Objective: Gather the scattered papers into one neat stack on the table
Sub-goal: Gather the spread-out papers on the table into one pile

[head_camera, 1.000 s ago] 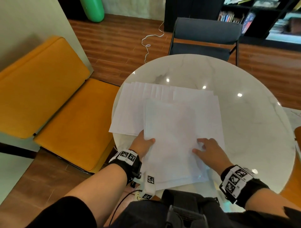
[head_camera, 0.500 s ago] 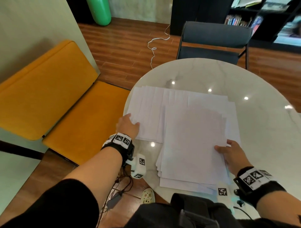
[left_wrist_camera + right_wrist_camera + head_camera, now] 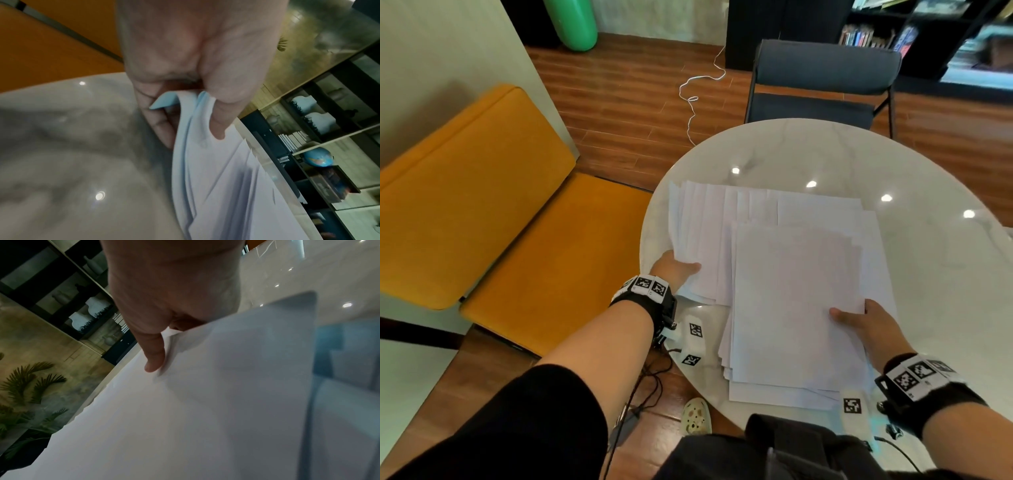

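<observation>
White sheets lie on the round marble table [image 3: 825, 154]. A fanned spread of papers [image 3: 709, 233] covers the table's left part. My left hand [image 3: 676, 270] pinches its near left corner, thumb on top, fingers underneath; the left wrist view shows the fanned papers [image 3: 205, 162] bent up between the thumb and fingers [image 3: 162, 126]. A thicker stack [image 3: 791, 301] lies over the spread, nearer me. My right hand [image 3: 859, 318] grips the stack's right edge, thumb on top; in the right wrist view the stack [image 3: 205, 402] hides most fingers.
An orange cushioned bench [image 3: 500, 222] stands left of the table. A dark chair [image 3: 822, 82] sits at the far side, with a white cable [image 3: 695, 96] on the wooden floor. Dark shelving [image 3: 928, 34] fills the back right. The table's right half is bare marble.
My left hand left the near stack and took hold of the fanned spread's corner, lifting it. My right hand went from the top of the stack to its right edge.
</observation>
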Motion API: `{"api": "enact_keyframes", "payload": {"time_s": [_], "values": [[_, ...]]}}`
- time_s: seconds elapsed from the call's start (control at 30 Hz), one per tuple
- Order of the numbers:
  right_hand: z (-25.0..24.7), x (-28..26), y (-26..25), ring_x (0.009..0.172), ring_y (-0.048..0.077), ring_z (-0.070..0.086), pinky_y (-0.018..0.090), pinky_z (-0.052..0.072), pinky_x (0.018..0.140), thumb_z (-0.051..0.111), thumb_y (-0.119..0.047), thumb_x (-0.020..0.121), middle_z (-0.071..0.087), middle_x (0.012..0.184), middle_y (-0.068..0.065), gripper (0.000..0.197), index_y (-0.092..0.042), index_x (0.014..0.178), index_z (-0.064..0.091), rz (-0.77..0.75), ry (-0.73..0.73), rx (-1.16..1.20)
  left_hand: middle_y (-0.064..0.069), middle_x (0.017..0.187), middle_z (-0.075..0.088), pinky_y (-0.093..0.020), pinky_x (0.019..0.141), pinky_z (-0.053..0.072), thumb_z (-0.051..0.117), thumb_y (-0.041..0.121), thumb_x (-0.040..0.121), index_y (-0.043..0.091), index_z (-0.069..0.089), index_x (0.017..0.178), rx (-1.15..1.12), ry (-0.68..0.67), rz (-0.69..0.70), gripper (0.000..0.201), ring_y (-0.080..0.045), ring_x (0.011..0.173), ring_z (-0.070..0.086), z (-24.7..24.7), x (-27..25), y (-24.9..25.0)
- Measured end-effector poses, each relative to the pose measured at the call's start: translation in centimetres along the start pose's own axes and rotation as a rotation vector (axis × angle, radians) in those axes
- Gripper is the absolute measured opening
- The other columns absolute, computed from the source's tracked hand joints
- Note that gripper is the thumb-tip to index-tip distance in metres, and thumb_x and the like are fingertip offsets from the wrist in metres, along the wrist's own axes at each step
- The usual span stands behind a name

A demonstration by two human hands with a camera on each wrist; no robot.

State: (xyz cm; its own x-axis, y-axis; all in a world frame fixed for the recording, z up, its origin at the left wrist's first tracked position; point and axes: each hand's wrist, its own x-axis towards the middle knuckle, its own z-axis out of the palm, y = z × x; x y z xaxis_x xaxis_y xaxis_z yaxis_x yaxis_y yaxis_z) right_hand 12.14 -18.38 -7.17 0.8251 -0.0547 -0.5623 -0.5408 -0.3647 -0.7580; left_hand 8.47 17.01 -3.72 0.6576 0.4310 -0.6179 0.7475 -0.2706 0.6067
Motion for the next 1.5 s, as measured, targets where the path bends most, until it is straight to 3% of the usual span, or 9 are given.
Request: {"api": "enact_keyframes", "payload": {"time_s": [0.23, 0.6, 0.73, 0.93, 1.03, 1.13, 1.27, 1.37, 1.5], "values": [[0.2, -0.1, -0.3, 0.09, 0.037, 0.065, 0.053, 0.052, 0.088, 0.079, -0.024, 0.072, 0.069, 0.099, 0.016, 0.041, -0.006, 0.103, 0.059, -0.007, 0.06, -0.133, -0.019, 0.13, 0.059, -0.033, 0.092, 0.043, 0.054, 0.02, 0.092, 0.003, 0.053, 0.127, 0.168, -0.046, 0.134, 0.039, -0.035, 0.117, 0.055, 0.2, -0.4, -0.6], [0.8, -0.9, -1.3, 0.082, 0.033, 0.061, 0.034, 0.045, 0.067, 0.072, -0.022, 0.079, 0.066, 0.094, 0.019, 0.033, 0.002, 0.097, 0.058, -0.037, 0.134, -0.266, -0.005, 0.113, 0.064, -0.045, 0.092, 0.052, 0.052, 0.017, 0.081, 0.018, 0.057, 0.118, -0.521, 0.477, 0.051, 0.037, -0.031, 0.102, 0.061, -8.5, -0.5, 0.1], [0.7, -1.4, -1.8, 0.078, 0.03, 0.057, 0.033, 0.041, 0.065, 0.068, -0.024, 0.084, 0.065, 0.094, 0.018, 0.029, 0.001, 0.094, 0.058, -0.038, 0.132, -0.319, -0.001, 0.116, 0.064, -0.044, 0.097, 0.05, 0.058, 0.016, 0.084, 0.019, 0.055, 0.126, -0.773, 0.321, 0.132, 0.041, -0.028, 0.107, 0.061, -7.8, -2.4, 1.4], [0.6, -1.3, -2.4, 0.094, 0.036, 0.055, 0.038, 0.041, 0.081, 0.048, -0.032, 0.095, 0.062, 0.114, 0.026, 0.037, 0.002, 0.104, 0.058, 0.021, 0.163, -0.361, -0.004, 0.125, 0.062, -0.045, 0.103, 0.045, 0.059, 0.017, 0.088, 0.018, 0.051, 0.133, -0.59, 0.01, 0.169, 0.046, -0.027, 0.112, 0.059, -0.8, -5.4, 0.1], [0.3, -1.2, -2.3, 0.12, 0.037, 0.053, 0.041, 0.039, 0.104, 0.037, -0.061, 0.09, 0.058, 0.123, 0.018, 0.075, 0.002, 0.125, 0.055, 0.163, 0.196, -0.065, -0.008, 0.131, 0.059, -0.045, 0.102, 0.045, 0.061, 0.01, 0.087, 0.015, 0.048, 0.133, -0.51, -0.235, 0.085, 0.048, -0.028, 0.111, 0.059, 3.0, -6.1, -1.9], [-0.2, -0.7, -1.9, 0.13, 0.031, 0.047, 0.046, 0.032, 0.112, 0.04, -0.092, 0.057, 0.051, 0.142, 0.01, 0.115, -0.01, 0.136, 0.05, 0.246, 0.118, 0.165, -0.005, 0.139, 0.052, -0.043, 0.107, 0.042, 0.07, 0.02, 0.082, 0.017, 0.03, 0.144, -0.319, -0.21, 0.088, 0.073, -0.026, 0.122, 0.053, 4.4, -6.1, -2.9], [-0.2, -1.3, -2.3, 0.132, 0.029, 0.044, 0.037, 0.03, 0.109, 0.063, -0.071, 0.07, 0.047, 0.142, 0.006, 0.1, -0.006, 0.142, 0.04, 0.105, 0.027, 0.159, -0.004, 0.156, 0.025, -0.038, 0.117, 0.024, 0.058, 0.039, 0.089, 0.019, 0.005, 0.153, 0.1, -0.174, 0.223, 0.086, -0.026, 0.144, 0.027, 5.0, -5.9, -1.6], [0.3, -1.4, -1.9, 0.115, 0.032, 0.061, 0.044, 0.042, 0.104, 0.092, -0.047, 0.046, 0.063, 0.128, 0.011, 0.103, -0.006, 0.132, 0.053, 0.074, -0.142, 0.2, -0.014, 0.15, 0.025, -0.041, 0.115, 0.029, 0.048, 0.054, 0.087, 0.026, 0.009, 0.152, 0.393, -0.217, 0.275, 0.081, -0.034, 0.138, 0.03, 6.5, -6.2, -0.9], [0.5, -1.6, -1.4, 0.103, 0.035, 0.066, 0.052, 0.048, 0.097, 0.08, -0.004, 0.065, 0.07, 0.113, 0.014, 0.061, -0.008, 0.122, 0.06, 0.027, -0.093, 0.216, -0.012, 0.138, 0.035, -0.044, 0.11, 0.034, 0.048, 0.058, 0.084, 0.038, 0.023, 0.146, 0.436, -0.161, 0.343, 0.07, -0.036, 0.13, 0.036, 7.7, -6.9, -0.9]]}}
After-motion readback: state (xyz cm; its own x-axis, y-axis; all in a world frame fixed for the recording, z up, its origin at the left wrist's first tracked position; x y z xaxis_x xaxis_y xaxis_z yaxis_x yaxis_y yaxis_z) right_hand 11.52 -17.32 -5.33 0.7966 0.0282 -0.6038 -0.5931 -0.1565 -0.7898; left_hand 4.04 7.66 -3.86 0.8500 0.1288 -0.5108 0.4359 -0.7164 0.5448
